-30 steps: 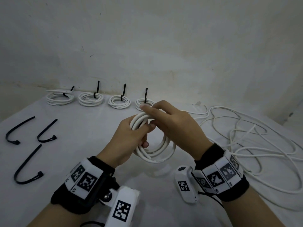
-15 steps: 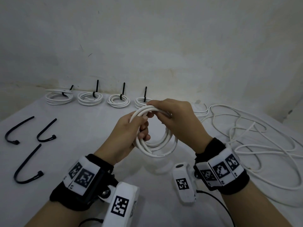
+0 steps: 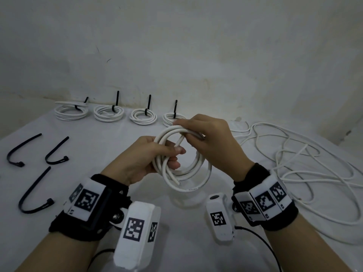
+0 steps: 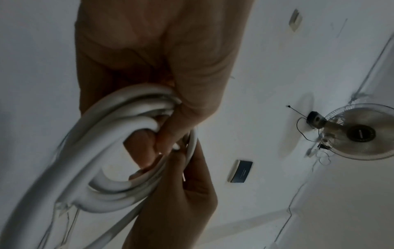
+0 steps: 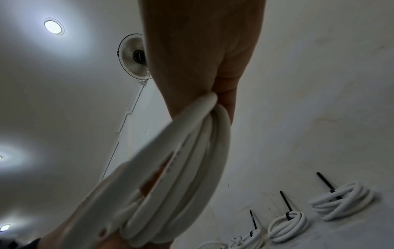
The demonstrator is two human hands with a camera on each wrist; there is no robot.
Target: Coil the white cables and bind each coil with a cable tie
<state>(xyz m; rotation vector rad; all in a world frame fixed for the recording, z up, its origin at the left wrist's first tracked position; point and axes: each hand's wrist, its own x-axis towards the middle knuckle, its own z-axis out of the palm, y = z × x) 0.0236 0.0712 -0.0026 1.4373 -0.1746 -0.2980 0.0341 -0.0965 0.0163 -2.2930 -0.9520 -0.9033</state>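
The coil is being held above the table between both hands. The left hand is gripping its near side; the right hand, fingers extended a second ago, is now closing round the top turns. Winding appears finished. Three loose cable ties are lying left, awaiting use; four bound coils are standing behind.

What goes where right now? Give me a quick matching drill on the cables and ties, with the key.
Things:
1. cable coil
2. tied coils
3. spare ties
4. loose cable

Places or states:
A. sprawled on the table, right side
B. lying unused on the table, left side
C. lined up by the back wall
D. gripped by both hands, no tie on it

Pairs: 1-D, 2-C, 3-B, 4-A
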